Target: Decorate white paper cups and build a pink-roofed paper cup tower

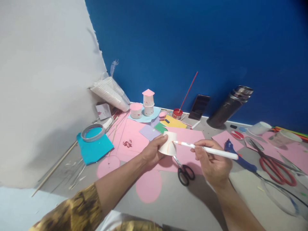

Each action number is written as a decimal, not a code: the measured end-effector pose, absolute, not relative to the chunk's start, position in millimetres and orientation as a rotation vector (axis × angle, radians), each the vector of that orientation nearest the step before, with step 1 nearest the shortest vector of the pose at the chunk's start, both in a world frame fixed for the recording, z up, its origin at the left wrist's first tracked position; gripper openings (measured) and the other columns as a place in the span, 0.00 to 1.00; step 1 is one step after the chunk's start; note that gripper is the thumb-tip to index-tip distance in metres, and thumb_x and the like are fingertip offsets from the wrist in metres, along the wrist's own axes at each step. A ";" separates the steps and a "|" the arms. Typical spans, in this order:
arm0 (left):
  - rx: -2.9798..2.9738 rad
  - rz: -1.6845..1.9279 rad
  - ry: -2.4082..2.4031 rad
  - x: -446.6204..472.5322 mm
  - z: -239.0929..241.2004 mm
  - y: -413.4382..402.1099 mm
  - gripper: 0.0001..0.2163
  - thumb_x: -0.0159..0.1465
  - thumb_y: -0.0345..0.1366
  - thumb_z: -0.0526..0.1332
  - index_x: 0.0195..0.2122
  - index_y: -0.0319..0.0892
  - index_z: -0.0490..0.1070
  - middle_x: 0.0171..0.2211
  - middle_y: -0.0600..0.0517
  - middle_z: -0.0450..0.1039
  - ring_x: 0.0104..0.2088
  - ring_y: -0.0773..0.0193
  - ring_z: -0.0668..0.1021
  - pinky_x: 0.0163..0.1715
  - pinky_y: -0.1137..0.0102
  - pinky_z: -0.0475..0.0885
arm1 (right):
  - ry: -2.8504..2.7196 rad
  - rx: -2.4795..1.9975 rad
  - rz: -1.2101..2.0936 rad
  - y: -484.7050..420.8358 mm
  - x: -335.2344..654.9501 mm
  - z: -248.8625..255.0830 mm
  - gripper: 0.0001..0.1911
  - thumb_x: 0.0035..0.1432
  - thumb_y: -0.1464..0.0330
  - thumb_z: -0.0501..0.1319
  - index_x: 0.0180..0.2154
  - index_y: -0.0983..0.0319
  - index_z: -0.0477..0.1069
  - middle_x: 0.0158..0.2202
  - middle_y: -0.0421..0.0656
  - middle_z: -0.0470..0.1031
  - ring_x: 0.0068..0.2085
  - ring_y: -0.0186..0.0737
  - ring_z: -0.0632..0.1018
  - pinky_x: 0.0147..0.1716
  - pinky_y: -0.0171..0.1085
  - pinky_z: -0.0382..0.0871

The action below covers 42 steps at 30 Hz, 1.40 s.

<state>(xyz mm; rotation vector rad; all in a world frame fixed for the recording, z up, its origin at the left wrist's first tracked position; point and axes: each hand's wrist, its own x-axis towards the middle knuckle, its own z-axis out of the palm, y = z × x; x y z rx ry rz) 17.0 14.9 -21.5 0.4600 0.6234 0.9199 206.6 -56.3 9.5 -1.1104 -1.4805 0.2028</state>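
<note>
My left hand (154, 149) is closed around a small white paper cup (168, 142), which is upside down with its narrow end up. A thin orange line shows on the cup's side. In my right hand (213, 162) is a white felt-tip pen (216, 151) with an orange tip, pointing left and meeting the cup's wall or very close to it. Black-handled scissors (184, 173) lie below the cup, between my hands. Pink paper sheets (190, 136) spread under and behind the cup, and a pink paper circle (148, 186) lies nearer to me.
Behind stand a cup tower (148, 104) with a pink cone roof and leaning stacked cups (109, 93). Tape (92, 138) rests on blue paper at left. At right are a blue glue gun (240, 158), red-handled scissors (276, 170), a dark flask (226, 109) and a phone (199, 106).
</note>
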 end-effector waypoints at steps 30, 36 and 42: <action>0.495 0.940 0.627 17.7 -20.1 13.8 0.16 0.57 0.40 0.75 0.41 0.38 0.77 0.32 0.50 0.75 0.31 0.63 0.76 0.32 0.69 0.75 | -1.537 -1.064 0.237 -56.8 205.4 13.2 0.04 0.66 0.69 0.65 0.36 0.58 0.77 0.27 0.38 0.78 0.25 0.33 0.78 0.23 0.30 0.71; 0.456 0.955 0.630 18.7 -18.8 13.5 0.13 0.61 0.37 0.73 0.42 0.36 0.77 0.35 0.48 0.77 0.33 0.62 0.78 0.38 0.69 0.77 | -1.497 -1.065 0.227 -56.8 204.9 12.4 0.02 0.65 0.68 0.66 0.38 0.58 0.77 0.28 0.38 0.79 0.24 0.32 0.76 0.22 0.30 0.71; 0.446 0.954 0.654 18.2 -19.4 13.2 0.11 0.62 0.37 0.72 0.43 0.37 0.77 0.33 0.49 0.76 0.31 0.63 0.78 0.36 0.69 0.77 | -1.546 -1.054 0.218 -56.3 204.2 14.6 0.04 0.66 0.67 0.65 0.37 0.59 0.77 0.27 0.39 0.78 0.23 0.34 0.77 0.21 0.31 0.71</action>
